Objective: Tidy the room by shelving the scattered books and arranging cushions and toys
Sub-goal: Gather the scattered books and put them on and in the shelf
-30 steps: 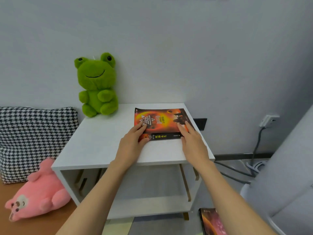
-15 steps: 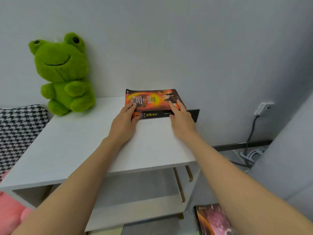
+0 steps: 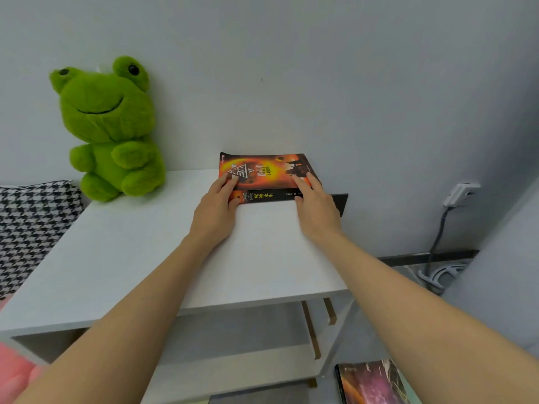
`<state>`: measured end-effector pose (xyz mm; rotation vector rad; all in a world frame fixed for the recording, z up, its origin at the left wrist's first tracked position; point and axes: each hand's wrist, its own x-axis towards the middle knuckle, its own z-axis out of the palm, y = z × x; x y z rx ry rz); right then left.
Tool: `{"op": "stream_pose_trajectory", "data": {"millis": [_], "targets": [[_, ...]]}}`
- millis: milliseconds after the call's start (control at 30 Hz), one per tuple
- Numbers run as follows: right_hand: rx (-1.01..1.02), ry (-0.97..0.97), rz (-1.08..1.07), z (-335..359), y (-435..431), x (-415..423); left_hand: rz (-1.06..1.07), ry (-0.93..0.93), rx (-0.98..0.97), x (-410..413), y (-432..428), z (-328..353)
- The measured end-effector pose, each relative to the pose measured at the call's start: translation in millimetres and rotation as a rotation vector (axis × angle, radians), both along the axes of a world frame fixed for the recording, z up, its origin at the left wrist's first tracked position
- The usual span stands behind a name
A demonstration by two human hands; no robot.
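Nearest to us, on the floor by the desk's right foot, a second book [image 3: 370, 383] with a dark, purplish cover is not yet picked up, and a pink soft toy [image 3: 14, 374] shows at the lower left corner. Above them the lower shelf [image 3: 233, 371] of the white desk [image 3: 131, 258] holds nothing that we can see. Our forearms reach across the desk top. Our left hand [image 3: 214, 211] and right hand [image 3: 313, 208] lie with fingers straight on the orange book [image 3: 262, 173], thumbs at its dark spine, so each grip is released: we press and push, and clasp nothing. A second ago this book lay close to the desk's front edge; we have since slid it back, and now it lies flat at the rear right of the top, spine toward us, its far edge meeting the wall and curling up a little. We judge this book to be nearly placed, needing perhaps only squaring. The houndstooth cushion [image 3: 32, 225] leans to the left of the desk. The green frog plush [image 3: 109, 129] sits upright at the rear left against the wall, well apart from the book. The floor book looks like our next job.
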<state>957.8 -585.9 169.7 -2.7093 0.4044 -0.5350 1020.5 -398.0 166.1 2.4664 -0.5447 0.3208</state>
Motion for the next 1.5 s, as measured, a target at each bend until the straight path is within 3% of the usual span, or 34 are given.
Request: {"op": "stream_pose_trajectory", "data": {"millis": [200,567,700,800,1000,1200,1500], "targets": [[-0.021,-0.024,-0.045,2,6,-16,0.069,0.045,-0.12,-16,2,3],[0.094,0.013,-0.008,0,40,-125,-0.075,0.391,-0.358,-123,25,26],[0.358,-0.084,0.119,0,36,-179,-0.122,0.499,-0.491,-170,25,44],[0.512,-0.187,0.048,-7,27,-219,-0.196,0.501,-0.517,-205,20,55],[0.543,-0.109,-0.239,-62,13,-266,-0.239,0.475,-0.443,-251,-13,41],[0.87,0.139,-0.607,-141,34,-266,-0.171,0.651,-0.232,-282,-22,-48],[0.629,0.432,-0.694,-229,42,-281,-0.145,0.692,0.075,-294,20,-171]]}}
